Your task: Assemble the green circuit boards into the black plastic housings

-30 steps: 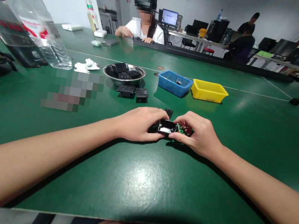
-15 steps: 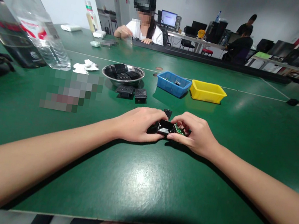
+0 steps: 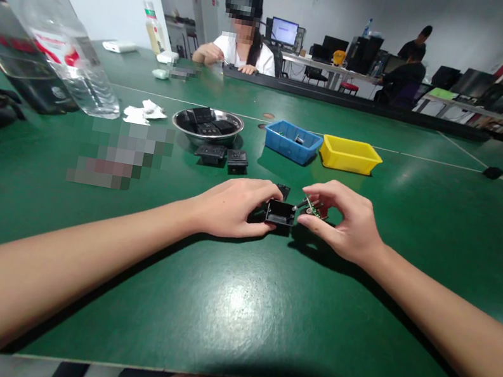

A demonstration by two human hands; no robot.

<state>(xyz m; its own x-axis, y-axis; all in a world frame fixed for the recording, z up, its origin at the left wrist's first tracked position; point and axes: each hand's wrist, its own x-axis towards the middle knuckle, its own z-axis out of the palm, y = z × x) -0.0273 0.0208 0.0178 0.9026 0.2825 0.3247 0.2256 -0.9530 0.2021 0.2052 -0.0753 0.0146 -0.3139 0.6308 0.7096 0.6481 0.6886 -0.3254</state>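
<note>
My left hand [image 3: 241,208] is closed around the left end of a small black plastic case [image 3: 280,214], whose open side faces me and shows a dark hollow. Just to the right, my right hand [image 3: 347,220] pinches a small green circuit board [image 3: 314,208] between thumb and fingers. The board is tilted and outside the case, near its right edge. A dark part sticks out from the board toward the case; whether they are joined I cannot tell. Behind the case lies a flat black piece [image 3: 282,190], partly hidden by my left fingers.
A metal bowl [image 3: 179,129] of black cases stands behind, with two black cases [image 3: 237,160] in front of it. Farther right are a blue bin [image 3: 289,148] with small parts and a yellow bin [image 3: 350,160]. Bottles [image 3: 79,66] stand left. A person [image 3: 238,51] sits across the table.
My right hand has moved right and opened slightly wider, taking the circuit board away from the case. The pale thing seen in the case earlier no longer shows. My left hand has barely moved.
</note>
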